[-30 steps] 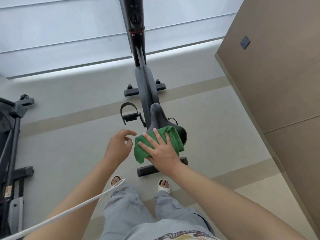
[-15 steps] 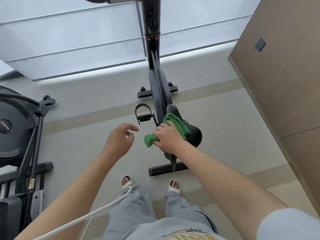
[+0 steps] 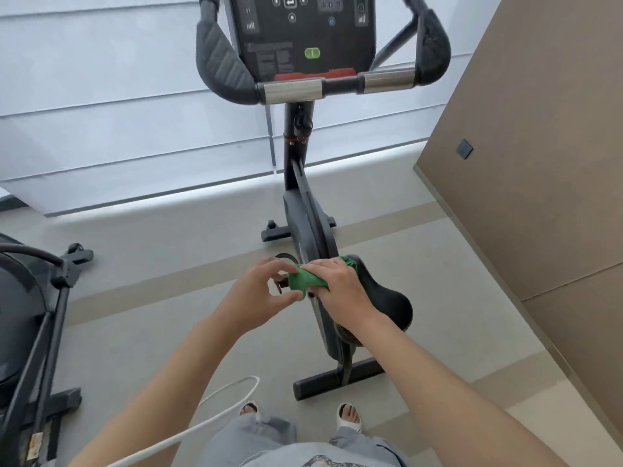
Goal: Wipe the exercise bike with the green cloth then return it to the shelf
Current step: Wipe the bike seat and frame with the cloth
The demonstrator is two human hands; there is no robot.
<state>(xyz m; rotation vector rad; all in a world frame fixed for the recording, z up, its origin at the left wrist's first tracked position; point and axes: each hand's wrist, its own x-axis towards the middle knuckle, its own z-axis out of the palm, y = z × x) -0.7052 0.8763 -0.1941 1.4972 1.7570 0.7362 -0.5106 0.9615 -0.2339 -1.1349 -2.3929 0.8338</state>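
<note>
Two hands are working mid-frame: right hand (image 3: 340, 284) is gripping the green cloth (image 3: 305, 280), bunched beside the saddle (image 3: 384, 298) nose; left hand (image 3: 261, 291) is pinching its edge. Judgement: wiping underway; handlebars (image 3: 293, 90) apparently untouched; shelf unseen, return pending.

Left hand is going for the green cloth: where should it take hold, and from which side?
Pinch the loose end of the green cloth that sticks out left of the right hand, coming in from the left. The rest is bunched under that hand at the saddle nose. The left hand is already beside it.
</note>
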